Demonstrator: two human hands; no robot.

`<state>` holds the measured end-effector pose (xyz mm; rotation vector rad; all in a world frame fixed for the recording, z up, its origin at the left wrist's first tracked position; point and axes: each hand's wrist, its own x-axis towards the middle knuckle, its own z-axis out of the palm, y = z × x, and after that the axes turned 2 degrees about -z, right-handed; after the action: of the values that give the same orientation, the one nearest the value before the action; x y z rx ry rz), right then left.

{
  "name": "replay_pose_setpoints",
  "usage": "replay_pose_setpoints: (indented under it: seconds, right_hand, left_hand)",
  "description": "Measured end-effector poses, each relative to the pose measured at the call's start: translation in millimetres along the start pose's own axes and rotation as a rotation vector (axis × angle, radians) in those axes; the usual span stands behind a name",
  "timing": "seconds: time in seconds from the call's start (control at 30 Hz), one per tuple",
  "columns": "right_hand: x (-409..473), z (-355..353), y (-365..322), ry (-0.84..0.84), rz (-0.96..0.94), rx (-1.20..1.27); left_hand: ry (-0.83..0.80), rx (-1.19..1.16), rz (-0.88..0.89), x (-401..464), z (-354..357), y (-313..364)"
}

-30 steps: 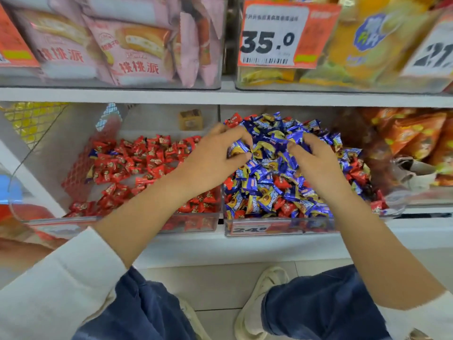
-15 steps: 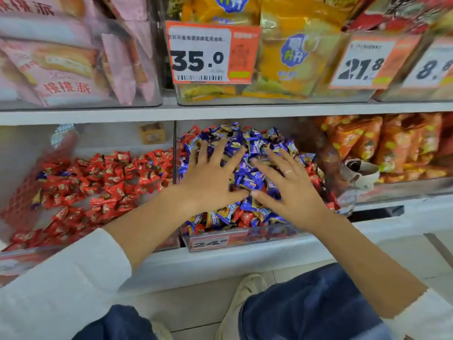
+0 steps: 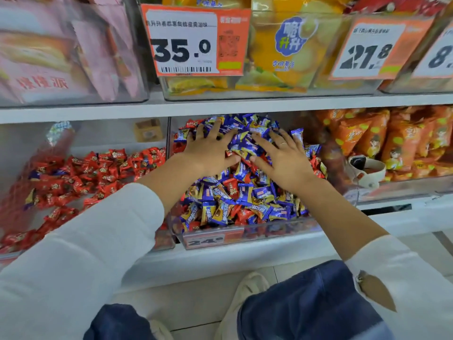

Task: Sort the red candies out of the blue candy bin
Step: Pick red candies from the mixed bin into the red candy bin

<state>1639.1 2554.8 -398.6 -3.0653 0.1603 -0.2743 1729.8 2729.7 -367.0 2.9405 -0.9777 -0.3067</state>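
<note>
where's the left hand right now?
Head view, center: the left hand lies flat with fingers spread on the blue candy pile in the middle bin, just left of the right hand, with the red candy bin to its left.

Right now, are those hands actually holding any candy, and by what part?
Nothing is held. The left hand and right hand lie flat, fingers spread, on the blue candy pile.

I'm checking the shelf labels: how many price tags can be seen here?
4. The 35.0 tag and the 21.8 tag hang on the upper bins, a cut-off tag sits at the right edge, and the 24 tag fronts the blue candy bin. Others may be out of frame.
</note>
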Motion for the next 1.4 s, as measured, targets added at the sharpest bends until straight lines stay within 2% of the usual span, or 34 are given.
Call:
replay_pose_setpoints:
  seconds: [0.1,0.37,0.53,0.63,0.7,0.8,0.9,0.97,1.1,1.27,1.4]
  right_hand:
    - [-5,-6,-5,0.044,-0.021,0.043]
    - [-13,-18,-49,0.410,-0.159,0.165]
    - [-14,-23,-106,0.469,-0.333,0.307]
    - [-13,-29,-144,0.469,-0.437,0.368]
    - [-10,-30,-169,0.409,-0.492,0.404]
    - [-4,-26,-201,0.245,-0.558,0.401]
    - [5,-19,-227,-0.026,-0.597,0.256]
    - [11,-13,-239,-0.148,-0.596,0.168]
    - [28,-4,-258,-0.264,-0.536,0.051]
    - [64,17,-289,-0.512,-0.417,0.001]
    - [95,43,-304,-0.511,-0.296,-0.007]
  left_hand:
    - [0.023,-0.012,0.044,-10,1,-6]
    - [0.225,-0.005,0.184,-58,-2,-33]
    - [0.442,-0.330,0.240,-106,-1,-85]
    - [0.490,-0.443,0.103,-135,3,-132]
    - [0.412,-0.479,-0.038,-143,7,-166]
    - [0.078,-0.339,-0.204,-141,20,-215]
    - [-0.104,-0.256,-0.270,-138,32,-237]
    - [-0.126,-0.229,-0.273,-138,35,-242]
    - [-0.068,-0.194,-0.339,-130,37,-265]
    - [-0.006,-0.146,-0.402,-112,47,-291]
    - [0.007,-0.195,-0.478,-103,57,-309]
